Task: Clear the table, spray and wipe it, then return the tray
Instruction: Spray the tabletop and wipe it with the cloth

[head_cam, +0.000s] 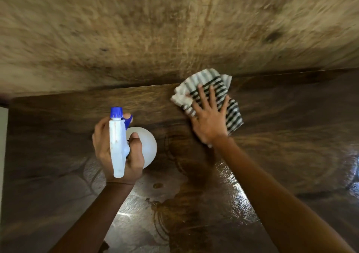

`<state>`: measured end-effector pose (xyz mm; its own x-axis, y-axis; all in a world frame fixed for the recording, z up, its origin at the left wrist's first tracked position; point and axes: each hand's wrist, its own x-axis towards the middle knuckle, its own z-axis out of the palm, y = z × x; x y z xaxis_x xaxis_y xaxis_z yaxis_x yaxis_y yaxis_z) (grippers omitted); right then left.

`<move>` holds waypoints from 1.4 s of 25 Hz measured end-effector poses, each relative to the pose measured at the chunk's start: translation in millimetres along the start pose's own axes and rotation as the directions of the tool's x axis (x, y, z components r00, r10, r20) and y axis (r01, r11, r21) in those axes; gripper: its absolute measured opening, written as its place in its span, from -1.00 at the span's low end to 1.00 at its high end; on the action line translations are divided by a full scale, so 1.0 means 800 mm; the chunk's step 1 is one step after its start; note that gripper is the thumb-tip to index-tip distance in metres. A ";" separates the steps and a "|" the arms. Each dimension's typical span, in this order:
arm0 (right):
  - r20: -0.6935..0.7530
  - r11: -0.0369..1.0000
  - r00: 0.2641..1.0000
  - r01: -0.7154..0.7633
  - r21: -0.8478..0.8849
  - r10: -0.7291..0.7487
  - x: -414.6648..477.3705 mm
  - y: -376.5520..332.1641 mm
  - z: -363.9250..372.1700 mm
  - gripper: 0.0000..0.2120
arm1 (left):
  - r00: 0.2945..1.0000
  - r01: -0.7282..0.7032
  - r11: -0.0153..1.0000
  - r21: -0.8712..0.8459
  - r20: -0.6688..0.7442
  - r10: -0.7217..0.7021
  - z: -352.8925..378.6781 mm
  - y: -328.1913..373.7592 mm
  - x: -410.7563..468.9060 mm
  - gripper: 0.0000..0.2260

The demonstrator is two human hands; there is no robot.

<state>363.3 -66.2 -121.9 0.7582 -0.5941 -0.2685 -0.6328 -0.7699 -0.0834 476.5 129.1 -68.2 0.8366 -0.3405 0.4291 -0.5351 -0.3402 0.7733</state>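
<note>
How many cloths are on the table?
1. The striped cloth lies flat under the right hand near the table's far edge. The left hand holds a spray bottle, no cloth.

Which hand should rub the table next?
Right. The right hand already presses flat on the striped cloth on the table; the left hand grips the spray bottle.

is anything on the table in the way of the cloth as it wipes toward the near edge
Nothing visible lies on the table in that path. The right hand presses the cloth flat at the far edge. The bare wet top runs back toward the person. The left hand holds the spray bottle off to the left, clear of it.
</note>
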 end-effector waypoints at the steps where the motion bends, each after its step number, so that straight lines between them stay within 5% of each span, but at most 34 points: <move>1: 0.007 0.994 0.995 0.100 -0.039 -0.100 -0.013 -0.015 0.006 -0.45 | 0.999 -0.047 0.999 -0.016 -0.008 0.047 0.003 0.008 -0.001 -0.68; 4: 0.009 0.992 0.992 0.126 -0.018 -0.126 0.004 -0.030 0.008 -0.48 | 0.988 -0.150 0.989 -0.014 -0.023 0.150 0.007 0.020 0.003 -0.63; 7: 0.031 1.000 0.999 0.025 0.012 -0.026 0.059 -0.063 -0.001 -0.51 | 0.992 -0.130 0.990 -0.053 -0.006 0.130 0.007 0.015 0.008 -0.64; 10: 0.024 0.994 0.993 0.111 0.009 -0.111 0.055 -0.089 0.004 -0.50 | 0.996 -0.077 0.996 -0.048 0.036 0.079 0.001 0.032 0.008 -0.71; 15: -0.026 0.961 0.961 0.274 -0.042 -0.275 -0.098 -0.068 0.051 -0.46 | 0.993 0.113 0.989 -0.090 0.029 -0.111 -0.037 0.047 -0.003 -0.66; 21: 0.033 0.940 0.940 0.339 -0.045 -0.338 -0.308 -0.053 0.090 -0.38 | 0.990 0.142 0.987 -0.075 0.035 -0.139 -0.110 0.045 -0.054 -0.66; 30: 0.055 0.995 0.998 0.036 0.095 -0.041 -0.062 -0.100 0.030 -0.52 | 0.980 0.185 0.982 -0.031 -0.065 -0.186 -0.139 0.026 -0.076 -0.72; 35: -0.046 0.982 0.981 0.186 -0.010 -0.187 -0.171 -0.107 0.069 -0.45 | 0.990 0.131 0.991 0.021 -0.057 -0.129 -0.131 0.012 -0.082 -0.69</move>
<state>304.8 94.0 -131.1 0.8694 -0.4501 -0.2040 -0.4788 -0.8693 -0.1227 428.6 240.1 -39.9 0.9042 -0.2430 0.3514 -0.4234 -0.4002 0.8128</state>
